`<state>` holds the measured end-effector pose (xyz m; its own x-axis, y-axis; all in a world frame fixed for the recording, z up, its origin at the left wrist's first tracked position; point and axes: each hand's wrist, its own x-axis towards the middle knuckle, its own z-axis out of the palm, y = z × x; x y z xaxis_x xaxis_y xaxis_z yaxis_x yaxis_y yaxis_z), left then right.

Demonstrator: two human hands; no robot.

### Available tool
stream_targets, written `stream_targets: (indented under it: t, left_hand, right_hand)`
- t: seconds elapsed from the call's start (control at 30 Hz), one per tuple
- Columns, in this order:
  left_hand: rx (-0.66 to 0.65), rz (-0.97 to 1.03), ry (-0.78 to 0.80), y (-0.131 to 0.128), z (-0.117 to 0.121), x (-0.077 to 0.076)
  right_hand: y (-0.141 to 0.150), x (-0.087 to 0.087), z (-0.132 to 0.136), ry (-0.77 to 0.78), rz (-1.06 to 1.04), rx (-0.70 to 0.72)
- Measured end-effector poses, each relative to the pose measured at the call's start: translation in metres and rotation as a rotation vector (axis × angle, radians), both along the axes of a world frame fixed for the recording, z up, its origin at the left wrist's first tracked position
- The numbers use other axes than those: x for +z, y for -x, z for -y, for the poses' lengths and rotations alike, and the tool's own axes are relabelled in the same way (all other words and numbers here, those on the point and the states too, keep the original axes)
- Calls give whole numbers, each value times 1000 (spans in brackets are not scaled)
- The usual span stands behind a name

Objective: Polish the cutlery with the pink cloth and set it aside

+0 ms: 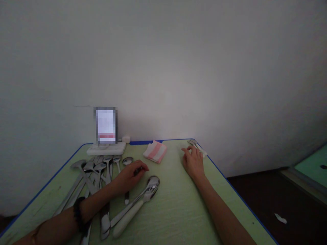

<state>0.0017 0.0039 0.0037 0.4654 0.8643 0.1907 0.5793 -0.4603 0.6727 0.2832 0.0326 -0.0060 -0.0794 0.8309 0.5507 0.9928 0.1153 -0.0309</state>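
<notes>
I remotely observe a green tabletop (pixel 178 211) supporting clustered metal utensils (pixel 99 166), a spoon (pixel 154 178), a pale-handled fork (pixel 131 215), a striped cloth (pixel 155 151), a white base (pixel 107 149) and right-edge cutlery (pixel 201 149).

My left hand (pixel 133 173) is holding its fingers curled, my left forearm (pixel 102 201) slanting inward; my right hand (pixel 194 162) is showing its back farther forward, fingers partly spread.

A blurred screen (pixel 105 124) stands upright on a white base (pixel 112 149) at eleven o'clock on a green, blue-edged table (pixel 178 211), a small white object (pixel 126 139) just beside it toward twelve. A pale wall (pixel 166 68) rises at twelve o'clock. At three o'clock, a white scrap (pixel 281 218) lies on dark floor (pixel 255 195), a green panel (pixel 310 167) beyond.
</notes>
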Motion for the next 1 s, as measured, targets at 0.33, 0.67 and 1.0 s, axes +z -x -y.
stream_targets:
  t: [0.33, 0.67, 1.0]
  left_hand:
    - [-140, -350, 61, 23, 4, 42]
    - [-127, -754, -147, 2, 49, 35]
    - [41, -703, -65, 6, 20, 33]
  right_hand:
    - [102, 1, 19, 64, -145, 326]
    - [100, -9, 9, 159, -159, 207]
    - [93, -10, -2, 86, -520, 158]
